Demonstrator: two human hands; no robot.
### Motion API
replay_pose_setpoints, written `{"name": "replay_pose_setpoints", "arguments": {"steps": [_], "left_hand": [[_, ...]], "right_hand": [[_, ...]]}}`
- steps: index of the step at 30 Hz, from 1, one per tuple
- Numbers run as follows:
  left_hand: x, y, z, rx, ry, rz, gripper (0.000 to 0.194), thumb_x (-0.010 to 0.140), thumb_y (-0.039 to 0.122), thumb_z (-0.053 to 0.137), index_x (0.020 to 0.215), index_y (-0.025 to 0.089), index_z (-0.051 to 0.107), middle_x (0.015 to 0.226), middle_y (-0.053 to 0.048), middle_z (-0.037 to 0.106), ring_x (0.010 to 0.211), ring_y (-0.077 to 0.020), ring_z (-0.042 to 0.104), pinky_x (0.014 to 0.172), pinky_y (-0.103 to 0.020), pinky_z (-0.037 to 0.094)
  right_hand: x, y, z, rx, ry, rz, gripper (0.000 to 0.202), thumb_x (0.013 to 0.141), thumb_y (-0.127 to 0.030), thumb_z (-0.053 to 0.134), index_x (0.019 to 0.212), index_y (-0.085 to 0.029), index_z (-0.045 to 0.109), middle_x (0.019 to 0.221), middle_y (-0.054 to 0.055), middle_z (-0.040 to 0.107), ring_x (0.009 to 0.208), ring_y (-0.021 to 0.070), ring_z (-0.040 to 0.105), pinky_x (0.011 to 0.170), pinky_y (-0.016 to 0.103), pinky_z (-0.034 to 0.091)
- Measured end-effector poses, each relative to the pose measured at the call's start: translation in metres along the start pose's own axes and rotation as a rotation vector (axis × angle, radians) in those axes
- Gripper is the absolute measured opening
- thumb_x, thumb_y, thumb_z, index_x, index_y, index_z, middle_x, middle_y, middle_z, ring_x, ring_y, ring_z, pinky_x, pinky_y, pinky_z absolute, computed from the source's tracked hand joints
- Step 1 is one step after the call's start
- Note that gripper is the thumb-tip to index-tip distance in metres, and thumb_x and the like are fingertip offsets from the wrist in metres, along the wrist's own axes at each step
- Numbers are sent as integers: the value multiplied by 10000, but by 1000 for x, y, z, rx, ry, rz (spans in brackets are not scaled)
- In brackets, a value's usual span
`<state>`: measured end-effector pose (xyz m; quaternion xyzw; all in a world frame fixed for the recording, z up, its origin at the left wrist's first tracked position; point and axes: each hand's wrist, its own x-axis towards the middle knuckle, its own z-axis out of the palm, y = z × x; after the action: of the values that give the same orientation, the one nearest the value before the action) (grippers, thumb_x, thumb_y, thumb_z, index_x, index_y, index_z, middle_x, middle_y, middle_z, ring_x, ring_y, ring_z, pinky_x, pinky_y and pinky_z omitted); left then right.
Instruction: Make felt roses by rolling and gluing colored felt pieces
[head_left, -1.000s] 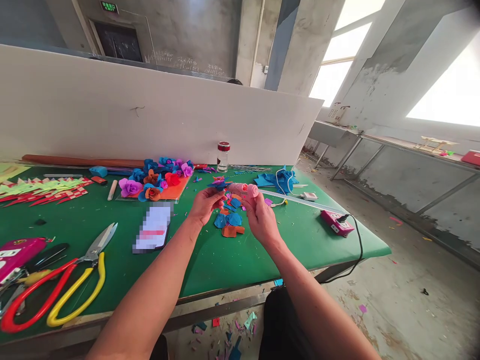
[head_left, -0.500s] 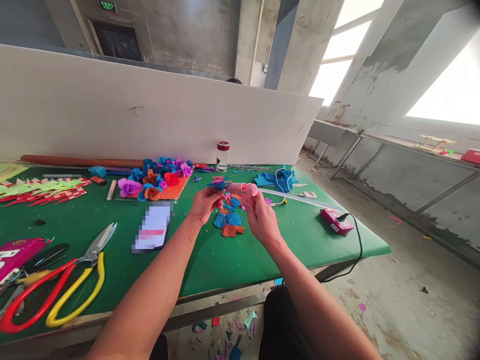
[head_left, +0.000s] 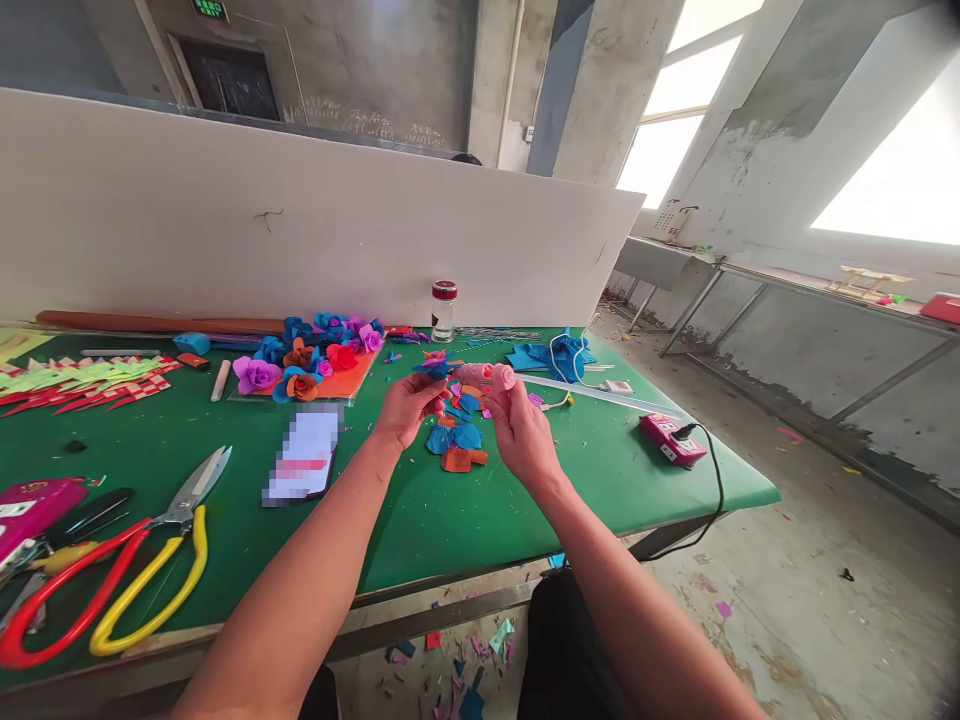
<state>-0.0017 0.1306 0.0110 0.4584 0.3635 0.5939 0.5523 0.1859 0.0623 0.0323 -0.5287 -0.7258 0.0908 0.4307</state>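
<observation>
My left hand (head_left: 409,408) pinches a small paper flower (head_left: 433,367) with blue outer petals and a pinkish, orange centre. Closed around the handle of a pink glue gun (head_left: 480,374) is my right hand (head_left: 521,420). The gun's nozzle points left and reaches the flower's edge; whether it touches cannot be made out. A long clear glue stick (head_left: 600,396) sticks out of the gun's back to the right. Below the hands lie loose blue petals (head_left: 457,437) and orange paper pieces (head_left: 463,460). Finished paper flowers (head_left: 304,355) are clustered to the left.
A phone (head_left: 304,455) lies left of my forearm, near large scissors (head_left: 180,515) with red and yellow handles. A lidded glass jar (head_left: 443,312) stands by the white board (head_left: 322,220). A power strip (head_left: 673,440) with a black cord sits at the right edge.
Both hands keep almost the same pose, with the glue gun held at the flower. The whole view has shifted very slightly.
</observation>
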Motion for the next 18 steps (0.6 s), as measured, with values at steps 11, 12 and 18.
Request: {"name": "replay_pose_setpoints", "arguments": {"steps": [11, 12, 18], "left_hand": [[0, 0, -1, 6, -5, 4, 318, 592, 364, 893, 744, 154, 709, 685, -31, 700, 520, -91, 545, 508, -253, 425], [0, 0, -1, 7, -5, 2, 319, 592, 363, 894, 742, 153, 708, 683, -31, 699, 518, -91, 545, 506, -253, 424], [-1, 2, 1, 0, -11, -2, 322, 589, 362, 898, 739, 152, 706, 675, -32, 700, 515, -89, 544, 497, -247, 420]], "right_hand": [[1, 0, 1, -8, -14, -2, 397, 995, -345, 389, 1355, -185, 438, 965, 111, 740, 780, 275, 678, 616, 304, 428], [1, 0, 1, -9, -14, 0, 399, 995, -346, 389, 1357, -184, 439, 969, 112, 741, 777, 275, 678, 615, 303, 428], [1, -1, 0, -10, -9, -6, 393, 992, -337, 394, 1354, -192, 443, 961, 107, 750, 761, 274, 679, 609, 302, 424]]}}
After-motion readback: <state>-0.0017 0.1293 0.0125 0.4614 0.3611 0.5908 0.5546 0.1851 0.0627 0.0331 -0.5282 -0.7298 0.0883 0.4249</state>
